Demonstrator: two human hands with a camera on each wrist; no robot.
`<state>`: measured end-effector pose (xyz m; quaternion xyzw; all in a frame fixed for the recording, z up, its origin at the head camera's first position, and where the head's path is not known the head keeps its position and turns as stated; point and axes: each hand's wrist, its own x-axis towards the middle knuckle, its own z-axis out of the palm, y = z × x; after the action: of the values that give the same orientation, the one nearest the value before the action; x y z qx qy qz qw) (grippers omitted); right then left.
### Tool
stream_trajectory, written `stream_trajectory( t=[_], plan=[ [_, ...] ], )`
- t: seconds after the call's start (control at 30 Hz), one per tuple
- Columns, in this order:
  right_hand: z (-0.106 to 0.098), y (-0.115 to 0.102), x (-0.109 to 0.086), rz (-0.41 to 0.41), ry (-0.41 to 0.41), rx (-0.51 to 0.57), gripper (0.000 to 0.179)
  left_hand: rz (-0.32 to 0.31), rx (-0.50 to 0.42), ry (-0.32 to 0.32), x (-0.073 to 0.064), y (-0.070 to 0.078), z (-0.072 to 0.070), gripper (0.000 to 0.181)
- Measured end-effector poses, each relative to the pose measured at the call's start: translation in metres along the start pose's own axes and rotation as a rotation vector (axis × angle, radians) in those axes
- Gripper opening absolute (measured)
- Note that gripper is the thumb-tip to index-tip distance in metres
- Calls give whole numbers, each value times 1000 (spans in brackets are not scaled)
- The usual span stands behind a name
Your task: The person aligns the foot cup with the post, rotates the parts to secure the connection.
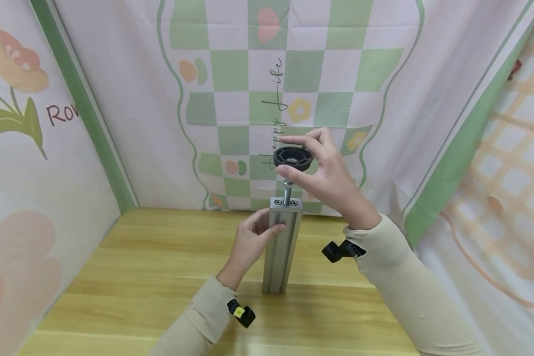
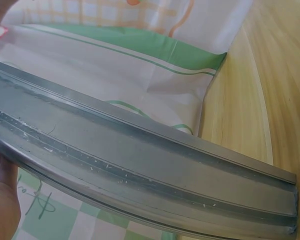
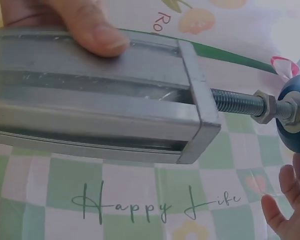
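An aluminium profile (image 1: 281, 252) stands upright on the wooden table, its grooved side filling much of the left wrist view. My left hand (image 1: 253, 232) grips it near the top, thumb on the near face. A metal end cap (image 3: 202, 112) with two bolts covers its upper end. Out of the cap rises a threaded rod (image 3: 237, 101) with a hex nut (image 3: 265, 106), topped by a round black levelling foot (image 1: 292, 159). My right hand (image 1: 331, 173) holds this foot at its rim, fingers curved around it and thumb at the near edge. Some fingertip contact is hidden.
The wooden table (image 1: 129, 267) spreads around the profile. A checked cloth (image 1: 267, 74) hangs behind, and patterned cloths enclose the left and right sides. Small black wrist mounts (image 1: 343, 249) sit at both sleeve cuffs.
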<state>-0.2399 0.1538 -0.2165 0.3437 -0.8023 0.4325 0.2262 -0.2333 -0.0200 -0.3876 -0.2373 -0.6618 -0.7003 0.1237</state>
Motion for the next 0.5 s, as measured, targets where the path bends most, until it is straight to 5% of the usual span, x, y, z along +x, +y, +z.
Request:
stream_trajectory(
  t=[0.13,0.37,0.5],
  plan=[
    [-3,4,3,-34,-56,73,49,-8,-4,2,0,0,0,34],
    [-12,15,7,-59,-268,384,54,-5,-6,3,0,0,0,34],
    [-15,15,6,-83,-322,398,52,0,-7,8,0,0,0,33]
  ],
)
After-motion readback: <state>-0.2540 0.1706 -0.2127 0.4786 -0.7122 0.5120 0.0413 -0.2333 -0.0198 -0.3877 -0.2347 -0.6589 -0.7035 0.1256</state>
